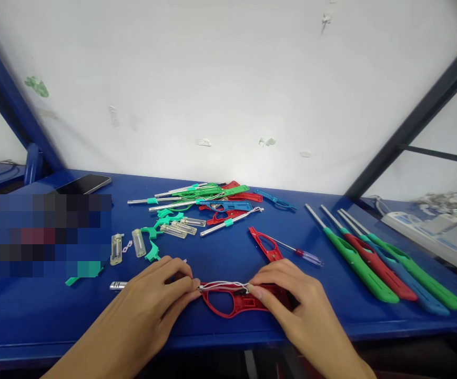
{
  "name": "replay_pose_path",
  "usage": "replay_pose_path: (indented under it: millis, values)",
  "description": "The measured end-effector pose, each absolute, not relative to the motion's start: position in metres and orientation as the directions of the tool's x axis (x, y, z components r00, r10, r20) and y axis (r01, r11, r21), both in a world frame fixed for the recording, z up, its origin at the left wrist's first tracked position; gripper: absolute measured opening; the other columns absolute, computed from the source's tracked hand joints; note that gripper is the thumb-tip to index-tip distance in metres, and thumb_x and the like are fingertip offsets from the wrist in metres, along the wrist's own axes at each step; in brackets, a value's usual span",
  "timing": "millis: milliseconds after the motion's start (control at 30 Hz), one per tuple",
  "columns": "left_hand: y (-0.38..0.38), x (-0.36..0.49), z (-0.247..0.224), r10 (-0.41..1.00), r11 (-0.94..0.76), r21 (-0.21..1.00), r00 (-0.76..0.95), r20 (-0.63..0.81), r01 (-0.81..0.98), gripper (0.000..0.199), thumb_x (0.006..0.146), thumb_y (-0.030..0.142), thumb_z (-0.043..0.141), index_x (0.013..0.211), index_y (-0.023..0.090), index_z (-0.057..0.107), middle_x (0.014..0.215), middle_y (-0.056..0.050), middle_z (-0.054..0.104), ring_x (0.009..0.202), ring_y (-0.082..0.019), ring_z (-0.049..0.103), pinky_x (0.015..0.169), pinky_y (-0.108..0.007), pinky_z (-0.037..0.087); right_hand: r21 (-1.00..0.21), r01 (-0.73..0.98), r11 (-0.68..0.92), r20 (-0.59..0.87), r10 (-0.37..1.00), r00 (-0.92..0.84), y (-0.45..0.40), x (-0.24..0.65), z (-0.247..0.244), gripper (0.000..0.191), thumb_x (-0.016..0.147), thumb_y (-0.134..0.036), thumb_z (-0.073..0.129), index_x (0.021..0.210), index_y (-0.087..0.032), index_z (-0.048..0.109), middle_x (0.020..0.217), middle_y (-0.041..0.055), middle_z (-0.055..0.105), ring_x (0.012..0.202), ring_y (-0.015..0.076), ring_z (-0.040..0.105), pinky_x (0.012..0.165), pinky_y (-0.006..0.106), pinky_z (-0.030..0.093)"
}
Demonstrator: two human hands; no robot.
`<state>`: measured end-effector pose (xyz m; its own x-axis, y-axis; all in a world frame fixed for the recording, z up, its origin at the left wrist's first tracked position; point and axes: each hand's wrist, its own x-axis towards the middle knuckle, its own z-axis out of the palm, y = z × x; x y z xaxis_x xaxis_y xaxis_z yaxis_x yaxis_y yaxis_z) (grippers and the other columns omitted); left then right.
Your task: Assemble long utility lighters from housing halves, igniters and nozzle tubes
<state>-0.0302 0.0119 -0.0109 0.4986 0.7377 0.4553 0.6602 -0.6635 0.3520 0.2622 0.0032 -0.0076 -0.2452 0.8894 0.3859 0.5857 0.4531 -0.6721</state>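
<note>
Head view: a blue table (23,321) spans the frame, with a row of assembled long-nosed lighters (360,271) lying at the right. At lower left comes the left hand (159,289), thumb and fingertips pinched together with almost no gap around the inner end of a metal tube; at lower right the right hand (295,295) curls over, its thumb and forefinger nipped close on the far ends of some wires, though exactly what sits between those tips is partly covered. Between the hands, at bottom centre, lies the red half-shell (252,304), hollow side up, its finger loop towards the left. It looks like thin moulded plastic, so it should be light and fairly stiff, with a smooth surface that could skid on the tabletop; its broad body, under the right hand, seems the steadier place to hold it, the slim loop being likelier to flex. Smaller is the metal tube (118,286), its slotted tip showing left of the left hand; it is probably rigid but slick and apt to roll, best gripped at its inner end. Finer again are the white wires (222,285), bowed and evidently soft, to be handled gently near their ends. Smallest is a black part (243,291) by the right fingertips, too small to judge well.
</note>
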Motion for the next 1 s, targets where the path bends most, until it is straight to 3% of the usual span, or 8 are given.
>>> replay_pose_path:
  millis: [333,633,1000]
  values:
    - [0.0118,-0.0295,-0.0118,0.727,-0.675,0.341,0.512,0.457,0.654,0.037,0.118,0.029,0.041,0.104,0.025,0.074,0.106,-0.002,0.070,0.092,-0.018,0.069,0.087,-0.031,0.059,-0.660,0.592,0.463,0.377,0.885,-0.272,0.0042,0.2688,-0.0077,0.010,0.103,-0.031,0.072,0.098,-0.034,0.080,0.107,-0.0021,0.079,0.101,0.0183,0.074,0.090,0.028,0.057]
    - [0.0131,-0.0280,-0.0139,0.727,-0.676,0.343,0.514,0.456,0.652,0.034,0.118,0.027,0.041,0.105,0.025,0.072,0.106,-0.002,0.068,0.091,-0.019,0.066,0.084,-0.033,0.059,-0.713,0.546,0.440,0.349,0.898,-0.268,0.0096,0.2705,-0.0100,0.016,0.101,-0.024,0.076,0.093,-0.037,0.081,0.102,-0.0075,0.080,0.096,0.0142,0.075,0.088,0.021,0.055]
    - [0.0111,-0.0310,-0.0180,0.754,-0.654,0.396,0.514,0.408,0.645,0.030,0.118,0.030,0.042,0.108,0.027,0.070,0.112,-0.001,0.067,0.101,-0.019,0.067,0.096,-0.036,0.056,-0.708,0.570,0.417,0.309,0.909,-0.281,0.0060,0.2716,-0.0089,0.009,0.104,-0.038,0.072,0.100,-0.035,0.079,0.109,-0.0033,0.080,0.107,0.0181,0.073,0.095,0.029,0.055]
